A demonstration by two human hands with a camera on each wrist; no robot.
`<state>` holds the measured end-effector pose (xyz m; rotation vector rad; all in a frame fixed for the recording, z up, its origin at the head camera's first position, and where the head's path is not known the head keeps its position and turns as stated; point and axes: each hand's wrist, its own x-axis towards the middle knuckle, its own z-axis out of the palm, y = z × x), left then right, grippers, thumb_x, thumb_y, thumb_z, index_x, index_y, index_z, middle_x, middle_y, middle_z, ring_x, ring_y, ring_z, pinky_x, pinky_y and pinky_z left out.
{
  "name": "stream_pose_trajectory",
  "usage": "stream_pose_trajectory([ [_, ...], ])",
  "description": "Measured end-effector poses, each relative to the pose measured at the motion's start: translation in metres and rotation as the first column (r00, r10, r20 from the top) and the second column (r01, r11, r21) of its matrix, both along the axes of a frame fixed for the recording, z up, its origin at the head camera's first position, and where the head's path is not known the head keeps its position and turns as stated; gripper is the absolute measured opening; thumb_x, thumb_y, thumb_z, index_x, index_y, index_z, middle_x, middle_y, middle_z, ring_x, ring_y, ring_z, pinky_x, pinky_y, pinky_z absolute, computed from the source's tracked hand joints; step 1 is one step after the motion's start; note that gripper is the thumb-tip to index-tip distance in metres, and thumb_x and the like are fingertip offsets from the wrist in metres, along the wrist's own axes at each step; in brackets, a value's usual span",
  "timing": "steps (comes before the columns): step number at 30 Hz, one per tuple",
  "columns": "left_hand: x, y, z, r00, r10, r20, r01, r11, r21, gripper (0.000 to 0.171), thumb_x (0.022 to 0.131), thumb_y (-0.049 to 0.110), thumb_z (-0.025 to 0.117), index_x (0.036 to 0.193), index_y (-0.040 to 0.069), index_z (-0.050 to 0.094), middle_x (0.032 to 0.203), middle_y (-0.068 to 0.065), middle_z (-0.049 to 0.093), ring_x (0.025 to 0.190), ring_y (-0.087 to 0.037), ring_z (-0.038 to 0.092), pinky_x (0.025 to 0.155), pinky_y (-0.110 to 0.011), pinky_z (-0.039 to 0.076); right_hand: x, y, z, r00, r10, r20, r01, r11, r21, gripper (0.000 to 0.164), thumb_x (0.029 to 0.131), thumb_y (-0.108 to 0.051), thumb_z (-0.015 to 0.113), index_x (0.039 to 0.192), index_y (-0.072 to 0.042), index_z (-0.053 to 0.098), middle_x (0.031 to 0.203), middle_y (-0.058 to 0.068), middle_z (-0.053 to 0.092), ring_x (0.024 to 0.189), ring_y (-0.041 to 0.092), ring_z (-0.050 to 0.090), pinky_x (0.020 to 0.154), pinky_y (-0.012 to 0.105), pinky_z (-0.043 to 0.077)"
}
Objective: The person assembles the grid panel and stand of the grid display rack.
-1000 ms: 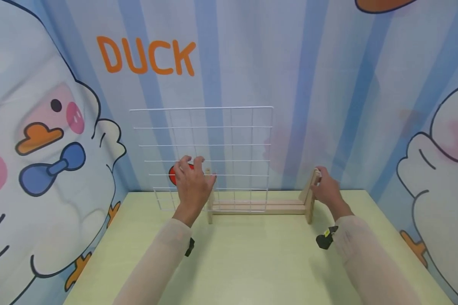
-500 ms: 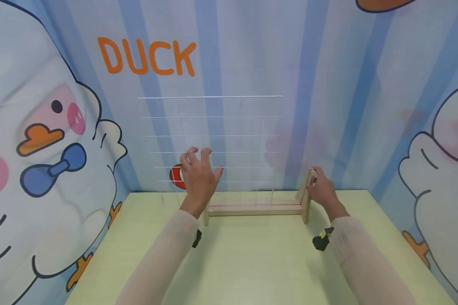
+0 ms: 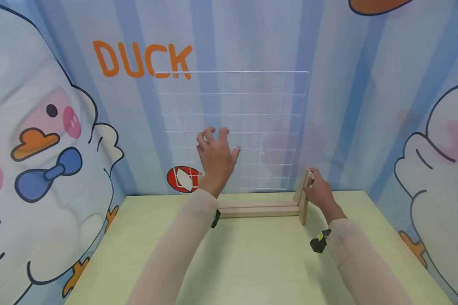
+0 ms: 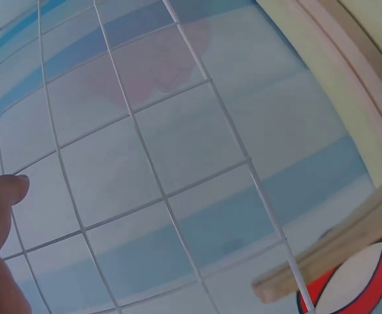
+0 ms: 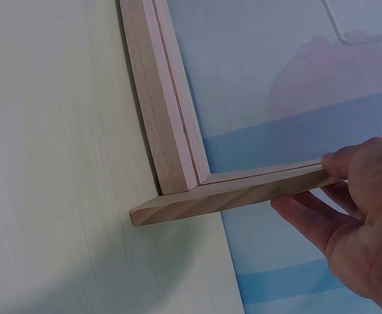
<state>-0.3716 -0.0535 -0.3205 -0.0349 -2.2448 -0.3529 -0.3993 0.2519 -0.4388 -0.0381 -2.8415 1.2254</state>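
White wire grid (image 3: 252, 114) was gripped by your left hand (image 3: 216, 160), your right hand (image 3: 320, 192) pinching the pale wooden stand (image 3: 259, 211), its left post (image 4: 335, 250) largely hidden outside the left-wrist view.

Orange letters (image 3: 147, 60) reading "DUCK" stand on the blue-striped backdrop (image 3: 257, 46)

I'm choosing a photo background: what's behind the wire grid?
Behind the wire grid: striped cloth, bottoms of two orange letters, parts of a red oval and, in the left wrist view, a wooden stand. The left hand covers what's directly behind it.
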Motion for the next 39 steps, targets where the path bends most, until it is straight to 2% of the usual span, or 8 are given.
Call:
stream_pose_trajectory([
  [9, -0.012, 0.038, 0.018, 1.000, 0.021, -0.002, -0.021, 0.999, 0.036, 0.057, 0.084, 0.047, 0.081, 0.129, 0.022, 0.054, 0.137, -0.012, 0.045, 0.126, -0.035, 0.041, 0.091, -0.047, 0.050, 0.004, 0.001, 0.001, 1.000, -0.003, -0.018, 0.003, 1.000, -0.002, 0.066, 0.102, -0.006, 0.051, 0.159, -0.010, 0.019, 0.148, 0.034, 0.046, 0.131, 0.052, 0.053, 0.088, 0.052, 0.059],
  [13, -0.013, 0.052, 0.024, 1.000, 0.015, 0.007, -0.016, 0.999, 0.046, 0.057, 0.084, 0.045, 0.082, 0.129, 0.022, 0.054, 0.136, -0.011, 0.044, 0.127, -0.034, 0.041, 0.092, -0.046, 0.049, 0.004, -0.001, 0.000, 1.000, -0.004, -0.023, 0.005, 1.000, 0.029, 0.066, 0.102, -0.007, 0.051, 0.159, -0.009, 0.018, 0.149, 0.034, 0.046, 0.131, 0.051, 0.053, 0.090, 0.054, 0.058],
  [19, -0.015, 0.068, 0.033, 1.000, 0.008, -0.016, -0.008, 0.999, 0.052, 0.057, 0.084, 0.046, 0.082, 0.128, 0.023, 0.055, 0.136, -0.010, 0.045, 0.127, -0.033, 0.041, 0.092, -0.044, 0.049, 0.003, 0.002, -0.001, 0.999, 0.003, -0.042, -0.001, 0.998, 0.058, 0.067, 0.102, -0.009, 0.052, 0.159, -0.007, 0.016, 0.148, 0.035, 0.047, 0.131, 0.051, 0.053, 0.096, 0.057, 0.054],
  [28, -0.022, 0.073, 0.027, 0.998, 0.054, 0.011, -0.055, 0.998, 0.041, 0.057, 0.083, 0.049, 0.082, 0.128, 0.025, 0.056, 0.135, -0.009, 0.046, 0.126, -0.033, 0.043, 0.092, -0.043, 0.050, 0.005, 0.001, -0.004, 0.998, -0.002, -0.055, 0.006, 0.998, 0.068, 0.066, 0.102, -0.008, 0.053, 0.159, -0.009, 0.020, 0.145, 0.033, 0.051, 0.128, 0.050, 0.056, 0.096, 0.057, 0.054],
  [33, -0.025, 0.071, 0.022, 0.999, 0.042, 0.025, -0.043, 0.997, 0.067, 0.056, 0.084, 0.046, 0.081, 0.129, 0.023, 0.056, 0.136, -0.011, 0.046, 0.127, -0.034, 0.043, 0.093, -0.044, 0.050, 0.004, 0.001, -0.005, 0.998, -0.015, -0.053, 0.019, 0.997, 0.074, 0.066, 0.102, -0.009, 0.052, 0.159, -0.009, 0.019, 0.145, 0.033, 0.051, 0.129, 0.050, 0.055, 0.098, 0.058, 0.053],
  [39, -0.027, 0.070, 0.019, 1.000, 0.031, 0.006, -0.031, 0.996, 0.083, 0.056, 0.085, 0.046, 0.081, 0.129, 0.022, 0.057, 0.136, -0.013, 0.046, 0.126, -0.034, 0.044, 0.093, -0.045, 0.050, 0.004, 0.003, -0.005, 0.999, -0.015, -0.052, 0.019, 0.997, 0.075, 0.067, 0.103, -0.009, 0.052, 0.160, -0.009, 0.017, 0.146, 0.033, 0.050, 0.129, 0.050, 0.055, 0.099, 0.058, 0.053],
])
